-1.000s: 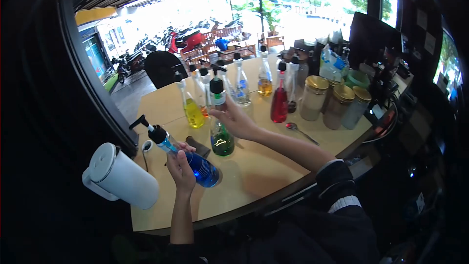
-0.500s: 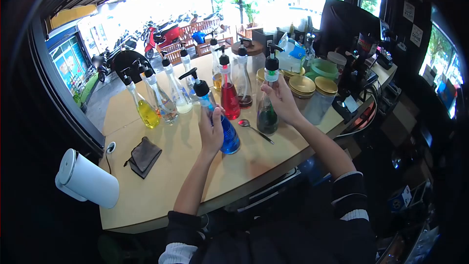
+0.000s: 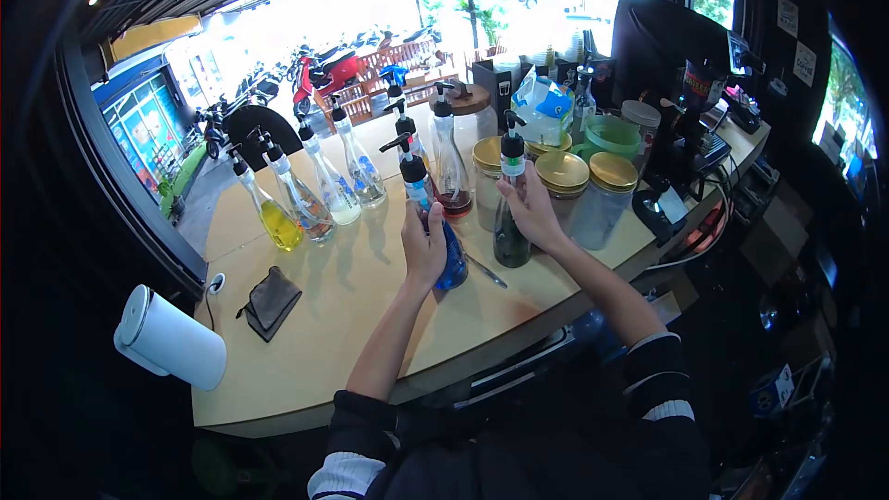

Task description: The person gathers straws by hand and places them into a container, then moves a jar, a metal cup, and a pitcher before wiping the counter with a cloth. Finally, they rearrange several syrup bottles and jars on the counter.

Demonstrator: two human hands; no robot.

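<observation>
My left hand (image 3: 424,245) grips a pump bottle of blue liquid (image 3: 450,261), held upright on the wooden counter (image 3: 333,324). My right hand (image 3: 530,211) holds a pump bottle of dark green liquid (image 3: 509,239) just to its right, also upright. A red-liquid pump bottle (image 3: 452,194) stands right behind the two. A metal spoon (image 3: 485,270) lies on the counter between my hands.
Several more pump bottles, one yellow (image 3: 276,222), line the counter's left back. Gold-lidded jars (image 3: 604,199) stand at the right. A dark cloth (image 3: 271,301) and a white kettle (image 3: 171,338) lie at the left. A monitor (image 3: 662,37) and cables sit at far right.
The blue bottle went from tilted near the kettle to upright at the counter's middle. The green bottle shifted right with my right hand, now closer to the jars.
</observation>
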